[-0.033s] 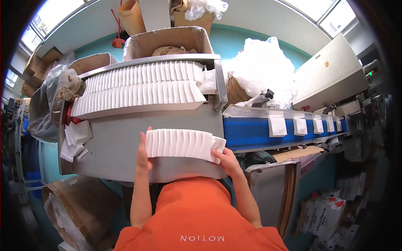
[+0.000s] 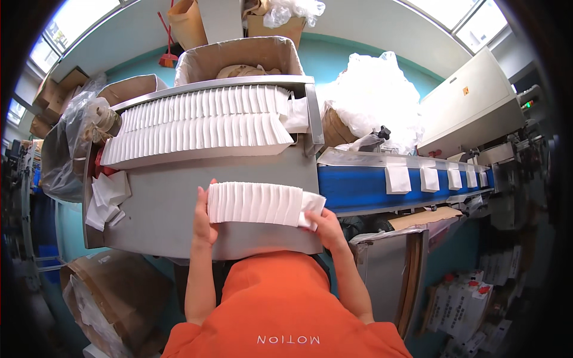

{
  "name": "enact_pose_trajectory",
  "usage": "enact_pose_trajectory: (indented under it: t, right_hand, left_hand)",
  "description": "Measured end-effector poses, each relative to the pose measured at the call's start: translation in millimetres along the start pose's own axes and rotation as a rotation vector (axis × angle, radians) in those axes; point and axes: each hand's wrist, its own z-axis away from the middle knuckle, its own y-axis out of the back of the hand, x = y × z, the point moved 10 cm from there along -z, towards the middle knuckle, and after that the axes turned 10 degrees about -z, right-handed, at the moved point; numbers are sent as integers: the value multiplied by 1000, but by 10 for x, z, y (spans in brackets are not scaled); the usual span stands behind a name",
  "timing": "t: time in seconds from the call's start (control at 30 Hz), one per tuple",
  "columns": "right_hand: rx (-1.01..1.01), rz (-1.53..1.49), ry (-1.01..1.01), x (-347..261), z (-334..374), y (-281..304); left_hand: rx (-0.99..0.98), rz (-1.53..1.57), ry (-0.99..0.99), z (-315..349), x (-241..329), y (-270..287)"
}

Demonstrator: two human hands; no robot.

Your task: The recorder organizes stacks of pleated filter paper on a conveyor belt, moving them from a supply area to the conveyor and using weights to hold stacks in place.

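Observation:
A row of folded white paper napkins point(image 2: 255, 203) stands on edge over the near part of the grey metal table point(image 2: 161, 197). My left hand point(image 2: 205, 218) is closed against the row's left end, fingers upright along it. My right hand point(image 2: 325, 227) pinches a white napkin point(image 2: 311, 206) at the right end. This one lies flatter than the others and sticks out to the right. Farther back, two long rows of similar napkins point(image 2: 197, 134) rest against the table's back rail.
Loose napkins point(image 2: 107, 200) lie at the table's left end. To the right, a blue conveyor belt point(image 2: 358, 190) carries several spaced white napkins point(image 2: 397, 180). Behind the rail stands an open cardboard box point(image 2: 239, 53). A brown bag point(image 2: 113, 292) sits on the floor at lower left.
My right hand and the napkin it pinches have shifted slightly right, so more of that napkin shows. The napkins on the belt sit a little farther right. My left hand stays nearly still.

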Motion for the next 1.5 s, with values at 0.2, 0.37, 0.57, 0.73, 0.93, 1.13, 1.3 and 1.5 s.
enact_pose_trajectory:
  t: [0.2,0.37,0.57,0.73,0.93,1.13,1.3,1.5]
  right_hand:
    - [157,-1,236,-346,-120,15]
    - [135,561,607,-590,77,-480]
    - [-81,-299,-27,-65,-79,-416]
    - [-93,53,-59,47,-15,-173]
    - [96,-160,197,-282,-186,17]
    - [97,505,486,-482,-185,-428]
    - [-73,-13,164,-254,-63,-415]
    - [118,-186,147,-194,-21,77]
  left_hand:
    - [-67,190,45,-16,-20,-140]
    - [-16,7,-186,-98,-105,-68]
    - [-6,77,3,0,1,-204]
    - [69,-31,5,-65,-30,-121]
    - [40,-20,-4,39,-58,-272]
    - [163,-134,-44,-50,-47,-120]
    - [226,-251,-184,40,74,64]
    - [218,-134,-117,64,-45,156]
